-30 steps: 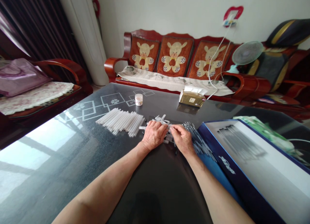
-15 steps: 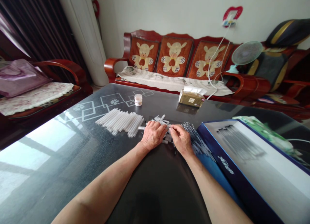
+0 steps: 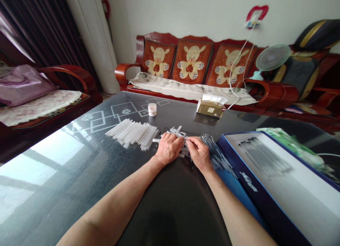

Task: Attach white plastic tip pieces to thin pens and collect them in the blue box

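Close together over the dark table, my left hand and my right hand are both closed, fingertips nearly meeting. A whitish pen barrel pokes out on the left side of my left hand, whose fingers wrap over it. My right thumb and forefinger pinch something small at its other end, too hidden to make out. Beneath and behind the hands lies a heap of clear pen caps, partly covered. A row of white pen barrels lies to the left. Thin dark pen refills lie just right of my right hand.
A blue-edged white box at the right holds several clear pens with dark ends. Behind it lies a green plastic package. A small round tub and a tissue pack stand farther back on the table.
Both hands keep almost the same place and grip, with only slight finger movement. The whole view shifts a little as the head moves.
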The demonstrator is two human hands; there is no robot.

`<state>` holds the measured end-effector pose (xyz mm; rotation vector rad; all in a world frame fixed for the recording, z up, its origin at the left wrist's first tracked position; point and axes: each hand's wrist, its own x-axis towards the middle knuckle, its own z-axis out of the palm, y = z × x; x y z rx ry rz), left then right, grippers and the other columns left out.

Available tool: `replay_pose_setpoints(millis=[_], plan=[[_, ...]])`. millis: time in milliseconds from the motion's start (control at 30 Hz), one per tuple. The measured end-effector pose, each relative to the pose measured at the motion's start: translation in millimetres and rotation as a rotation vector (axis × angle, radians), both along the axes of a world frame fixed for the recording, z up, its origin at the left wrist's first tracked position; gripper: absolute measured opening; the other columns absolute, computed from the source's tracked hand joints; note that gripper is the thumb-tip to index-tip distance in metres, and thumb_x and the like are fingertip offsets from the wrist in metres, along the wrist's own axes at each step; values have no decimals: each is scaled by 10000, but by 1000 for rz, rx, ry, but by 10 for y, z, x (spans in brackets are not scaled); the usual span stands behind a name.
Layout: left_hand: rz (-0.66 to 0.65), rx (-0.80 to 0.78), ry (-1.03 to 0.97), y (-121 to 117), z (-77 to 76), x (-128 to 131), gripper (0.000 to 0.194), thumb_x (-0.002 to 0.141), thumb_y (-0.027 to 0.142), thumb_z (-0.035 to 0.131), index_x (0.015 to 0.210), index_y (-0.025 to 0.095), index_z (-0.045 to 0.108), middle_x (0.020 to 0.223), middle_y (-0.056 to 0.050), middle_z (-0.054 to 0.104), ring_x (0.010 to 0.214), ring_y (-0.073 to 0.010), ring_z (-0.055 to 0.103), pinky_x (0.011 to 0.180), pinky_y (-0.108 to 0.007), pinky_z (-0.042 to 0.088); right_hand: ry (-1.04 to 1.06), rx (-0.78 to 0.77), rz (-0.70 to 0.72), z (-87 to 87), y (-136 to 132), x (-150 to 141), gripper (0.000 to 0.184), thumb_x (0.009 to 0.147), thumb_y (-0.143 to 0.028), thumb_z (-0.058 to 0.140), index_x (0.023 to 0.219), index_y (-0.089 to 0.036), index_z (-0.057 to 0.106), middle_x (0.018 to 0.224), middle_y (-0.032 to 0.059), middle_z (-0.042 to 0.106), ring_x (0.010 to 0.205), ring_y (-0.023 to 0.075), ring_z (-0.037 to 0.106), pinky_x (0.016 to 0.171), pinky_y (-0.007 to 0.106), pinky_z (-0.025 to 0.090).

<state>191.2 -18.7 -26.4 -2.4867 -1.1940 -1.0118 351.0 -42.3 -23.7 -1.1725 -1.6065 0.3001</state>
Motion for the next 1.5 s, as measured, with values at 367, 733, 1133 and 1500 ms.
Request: replay_pose_setpoints(millis=[367,733,1133,1500], plan=[[-6,4,-17,11,-8,-2,333,975,380,380,1037,215,663,791,-57,603,775,-198,523,770,-347,364,-59,43,-89,17,7,4,209,875,-336,544,754,-200,647,797,58,671,752,177,631,707,295,503],[-10,11,-20,11,-33,-1,328,975,374,380,1047,214,658,798,-61,602,778,-199,519,772,-349,362,-59,38,-95,16,-17,-7,187,879,-322,530,857,-197,667,901,76,681,783,178,637,646,282,505],[-3,-2,-6,9,-22,-2,348,979,376,357,1045,216,658,795,-65,595,783,-201,523,770,-352,372,-40,20,-68,17,-38,-18,179,862,-304,533,910,-196,668,960,77,672,791,175,634,585,264,491],[-9,-5,-22,10,-12,-6,339,974,382,382,1035,211,668,792,-62,613,768,-199,526,764,-344,356,-60,32,-60,-10,-18,-13,180,872,-310,536,875,-198,676,934,79,676,821,186,638,637,278,515]])
